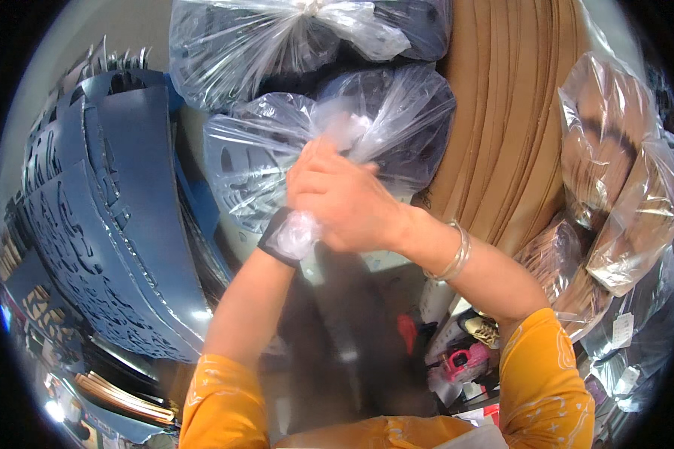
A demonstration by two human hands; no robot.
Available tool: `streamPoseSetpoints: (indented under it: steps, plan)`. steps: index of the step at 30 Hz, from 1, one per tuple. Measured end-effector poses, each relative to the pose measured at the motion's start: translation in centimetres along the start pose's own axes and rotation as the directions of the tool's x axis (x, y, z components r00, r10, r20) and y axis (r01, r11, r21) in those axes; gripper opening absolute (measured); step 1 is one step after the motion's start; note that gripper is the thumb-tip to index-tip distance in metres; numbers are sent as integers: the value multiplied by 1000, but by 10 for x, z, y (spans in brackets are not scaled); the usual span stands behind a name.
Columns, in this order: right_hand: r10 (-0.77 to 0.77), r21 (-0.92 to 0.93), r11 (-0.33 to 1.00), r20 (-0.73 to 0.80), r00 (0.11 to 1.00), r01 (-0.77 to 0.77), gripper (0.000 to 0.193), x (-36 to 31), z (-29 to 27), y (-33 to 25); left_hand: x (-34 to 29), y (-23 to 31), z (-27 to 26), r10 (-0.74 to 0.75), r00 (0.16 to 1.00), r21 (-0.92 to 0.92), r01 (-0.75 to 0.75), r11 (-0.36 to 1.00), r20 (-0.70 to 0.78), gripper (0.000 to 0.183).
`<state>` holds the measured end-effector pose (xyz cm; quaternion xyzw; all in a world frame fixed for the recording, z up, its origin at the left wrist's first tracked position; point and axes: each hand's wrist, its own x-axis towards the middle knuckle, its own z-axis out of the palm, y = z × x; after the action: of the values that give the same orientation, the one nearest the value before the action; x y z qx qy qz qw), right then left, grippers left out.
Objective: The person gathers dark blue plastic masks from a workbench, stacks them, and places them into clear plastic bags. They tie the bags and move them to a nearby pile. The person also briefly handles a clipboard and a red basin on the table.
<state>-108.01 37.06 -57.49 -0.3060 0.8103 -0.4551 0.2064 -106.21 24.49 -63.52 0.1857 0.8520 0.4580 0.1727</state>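
A clear plastic bag [240, 153] with dark, flat cut-out pieces inside lies in front of me, its film gathered toward a twisted neck. My right hand [356, 206] is closed at that neck and overlaps my left hand [305, 168], which is also closed there. Both are slightly blurred, and most of the left fingers are hidden behind the right hand. Around my left wrist is a dark band [277, 239] with a crumpled clear wad [297, 233] on it. Bangles [460, 254] circle my right wrist.
Another tied clear bag [232, 56] sits just beyond. Blue-grey cut-out sheets [127, 194] are stacked on the left. Long brown sheets [502, 97] stand at the right, beside bagged brown pieces [606, 142]. A pink item [464, 363] and a shoe [481, 329] lie low on the right.
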Motion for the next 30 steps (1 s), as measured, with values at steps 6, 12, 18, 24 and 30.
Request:
streamPoseSetpoints:
  steps: [6,12,18,24,30]
  plan:
    - [184,-382,913,83,979,-139,78,-16,-13,39,5,-9,-15,86,981,235,-126,964,174,25]
    - [170,-505,853,27,985,-133,35,-14,-17,46,0,-11,-9,-292,955,-54,295,954,50,29]
    - [-111,-530,840,46,993,118,14,2,-46,45,-9,-8,-26,-411,905,-441,415,796,111,38]
    - [289,-205,907,-335,897,-369,10,-39,1,-26,-31,-4,-24,-494,854,-770,423,478,162,23]
    - [650,307,760,-357,671,-573,19,-66,48,-21,-31,-5,-23,-452,875,-719,426,549,173,12]
